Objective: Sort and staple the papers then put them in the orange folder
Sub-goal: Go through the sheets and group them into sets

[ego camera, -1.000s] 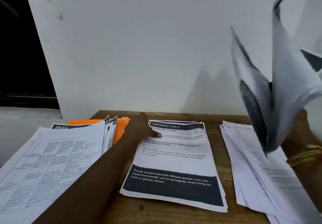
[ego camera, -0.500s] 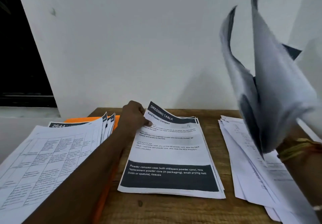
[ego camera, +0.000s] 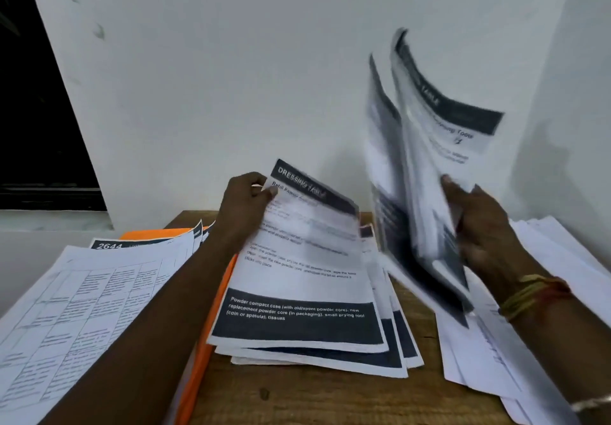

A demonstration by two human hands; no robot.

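Head view: nearest, a table-printed stack [ego camera: 82, 309] lies over the orange folder [ego camera: 211, 325] at left. Mid-desk [ego camera: 314, 398], the left hand [ego camera: 243, 208] pinches the middle pile's [ego camera: 297, 292] lifted top corner. Farther right, the right hand [ego camera: 479, 226] grips blurred upright sheets [ego camera: 426, 160].

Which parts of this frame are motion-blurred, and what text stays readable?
Head view: the sheets in the right hand are smeared, their print mostly unreadable; the lifted top sheet pinched by the left hand is softer at its header, yet its bottom band reads clearly; the table pile at left is sharp.
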